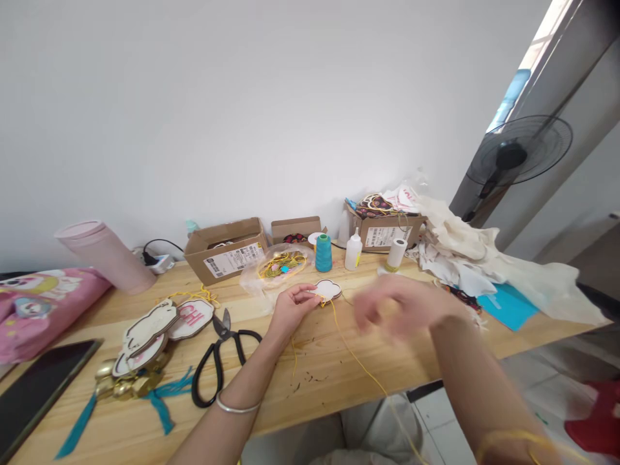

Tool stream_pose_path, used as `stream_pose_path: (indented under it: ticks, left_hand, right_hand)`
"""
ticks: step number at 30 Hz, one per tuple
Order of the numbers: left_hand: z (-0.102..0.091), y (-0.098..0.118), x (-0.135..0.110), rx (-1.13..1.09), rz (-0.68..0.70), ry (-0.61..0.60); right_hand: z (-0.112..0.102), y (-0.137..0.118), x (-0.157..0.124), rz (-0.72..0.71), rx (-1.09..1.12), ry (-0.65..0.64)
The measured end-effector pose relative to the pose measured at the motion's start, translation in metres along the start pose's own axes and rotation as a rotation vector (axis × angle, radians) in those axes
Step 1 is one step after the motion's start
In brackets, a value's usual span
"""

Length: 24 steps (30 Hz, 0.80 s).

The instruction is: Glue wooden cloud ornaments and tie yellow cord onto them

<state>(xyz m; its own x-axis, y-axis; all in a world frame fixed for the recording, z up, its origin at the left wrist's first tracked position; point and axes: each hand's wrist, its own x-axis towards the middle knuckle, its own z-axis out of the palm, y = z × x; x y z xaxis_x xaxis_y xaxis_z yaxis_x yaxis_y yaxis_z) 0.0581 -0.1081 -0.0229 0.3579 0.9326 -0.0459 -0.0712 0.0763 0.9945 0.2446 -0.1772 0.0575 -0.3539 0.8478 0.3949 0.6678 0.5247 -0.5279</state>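
Note:
My left hand (296,303) pinches the edge of a small white cloud-shaped plaque (329,290) with a dark rim, held just above the table. A yellow cord (361,365) runs from the plaque's lower edge down over the table's front edge. Smeared by motion, my right hand (404,303) hovers to the right of the plaque, and its fingers cannot be made out. More yellow cord (516,439) shows over my right forearm. Black-handled scissors (217,361) lie left of my left forearm. Farther left are stacked cloud-shaped plaques (150,323) with golden bells (121,381) and teal tassels (162,400).
Along the wall stand cardboard boxes (232,255), a teal thread cone (323,253), a white squeeze bottle (353,252) and a white spool (396,254). Cream cloth (489,258) heaps at right. A pink tumbler (109,255), pink pouch (53,307) and phone (46,387) occupy the left.

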Motion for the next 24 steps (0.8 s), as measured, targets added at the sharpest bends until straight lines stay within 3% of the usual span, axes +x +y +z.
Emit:
stream_pose_path:
  ticks: [4, 8, 15, 24]
  left_hand:
    - [-0.001, -0.003, 0.001, -0.009, 0.039, -0.010]
    - [-0.002, -0.003, 0.002, 0.055, 0.068, 0.006]
    - [0.000, 0.003, 0.001, 0.163, 0.067, 0.023]
    - [0.002, 0.010, -0.007, 0.061, -0.143, -0.121]
  right_hand:
    - [0.040, 0.009, 0.021, 0.167, -0.331, -0.055]
    - [0.069, 0.031, 0.020, 0.113, -0.370, -0.050]
    - [0.067, 0.043, 0.015, 0.022, -0.284, 0.044]
    - [0.064, 0.041, 0.014, -0.071, -0.294, 0.186]
